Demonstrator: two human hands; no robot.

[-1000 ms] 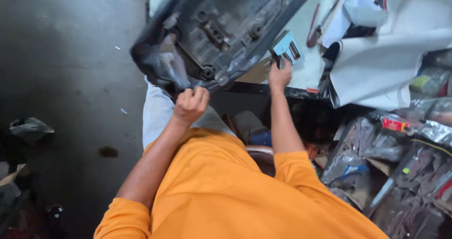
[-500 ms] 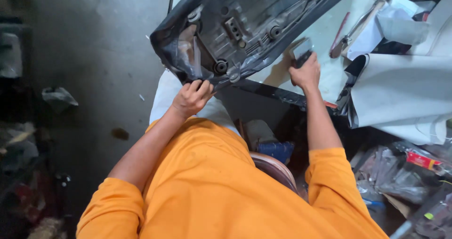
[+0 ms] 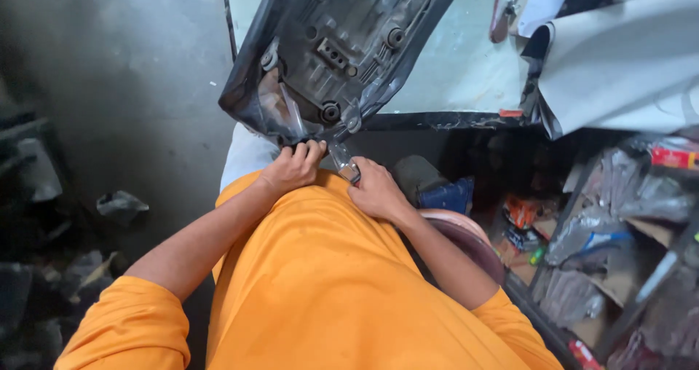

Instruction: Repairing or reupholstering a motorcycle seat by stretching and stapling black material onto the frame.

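An upturned black seat base (image 3: 342, 49) wrapped in dark cover material lies on the pale worktable (image 3: 466, 71), its near end hanging over the edge. My left hand (image 3: 295, 167) pinches the cover's edge at that near end. My right hand (image 3: 375, 191) holds a small metal tool (image 3: 344, 163), its tip against the same edge, just right of my left fingers. My orange shirt fills the lower part of the view.
A sheet of grey-white material (image 3: 626, 57) lies on the table's right side. Below the table stand a shelf with packets (image 3: 619, 217) and a round pinkish stool (image 3: 466, 231). The grey concrete floor (image 3: 109, 86) at left has scraps and dark clutter.
My right hand has come down from the seat's far side to its near end, now holding the metal tool beside my left hand. The view has shifted closer.
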